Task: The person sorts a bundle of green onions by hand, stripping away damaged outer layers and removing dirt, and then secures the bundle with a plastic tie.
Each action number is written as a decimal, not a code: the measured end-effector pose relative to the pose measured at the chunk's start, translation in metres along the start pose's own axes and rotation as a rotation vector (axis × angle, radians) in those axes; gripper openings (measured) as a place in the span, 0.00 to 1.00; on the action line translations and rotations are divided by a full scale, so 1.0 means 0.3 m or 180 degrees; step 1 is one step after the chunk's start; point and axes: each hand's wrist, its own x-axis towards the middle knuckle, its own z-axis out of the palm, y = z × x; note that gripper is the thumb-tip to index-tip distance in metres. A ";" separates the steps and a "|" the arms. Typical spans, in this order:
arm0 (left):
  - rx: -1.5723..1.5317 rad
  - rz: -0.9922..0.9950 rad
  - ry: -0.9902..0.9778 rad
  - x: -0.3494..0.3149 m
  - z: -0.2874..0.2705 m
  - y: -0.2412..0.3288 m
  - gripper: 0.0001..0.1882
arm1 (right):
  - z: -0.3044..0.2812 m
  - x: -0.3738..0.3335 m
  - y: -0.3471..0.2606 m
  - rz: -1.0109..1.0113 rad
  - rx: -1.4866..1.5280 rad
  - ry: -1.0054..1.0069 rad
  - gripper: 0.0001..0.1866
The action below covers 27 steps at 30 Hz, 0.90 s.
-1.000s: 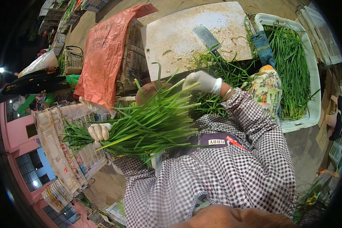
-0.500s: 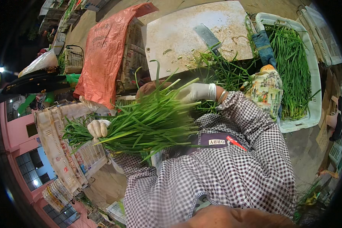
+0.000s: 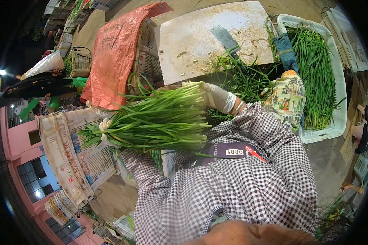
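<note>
A large bunch of garlic chives (image 3: 159, 118) stretches sideways in front of my chest, its pale stem ends to the right. My left hand (image 3: 105, 130), in a white glove, is closed round the leafy end at the left. My right hand (image 3: 218, 98), also gloved in white, is at the upper right of the bunch, against the stem ends; its fingers are mostly hidden behind them. Loose chives (image 3: 241, 77) lie beyond my right hand. A cleaver (image 3: 225, 38) rests on a dirty white board (image 3: 180, 41) strewn with cut bits.
A white crate (image 3: 342, 90) at the right holds more chives. Beside it are a patterned cloth bundle (image 3: 288, 96) and blue fabric (image 3: 285, 53). An orange-red sack (image 3: 110, 61) drapes over a crate at the left; a worn pale crate (image 3: 65, 147) stands nearer.
The bunch is more level and compact, its stems gathered more evenly. My left hand has shifted slightly up and right with it. My right hand has moved a little right.
</note>
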 end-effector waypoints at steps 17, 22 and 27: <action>0.1326 0.0161 0.1387 -0.125 -0.200 0.080 0.20 | 0.001 -0.095 -0.074 -0.0340 -0.2778 0.1455 0.07; 0.1206 -0.0018 0.1525 -0.101 -0.151 0.083 0.20 | 0.054 -0.048 -0.010 -0.1606 -0.3806 0.1183 0.10; 0.1086 -0.0297 0.1603 -0.081 -0.070 0.040 0.20 | 0.080 -0.028 0.024 -0.1531 -0.4337 0.0455 0.12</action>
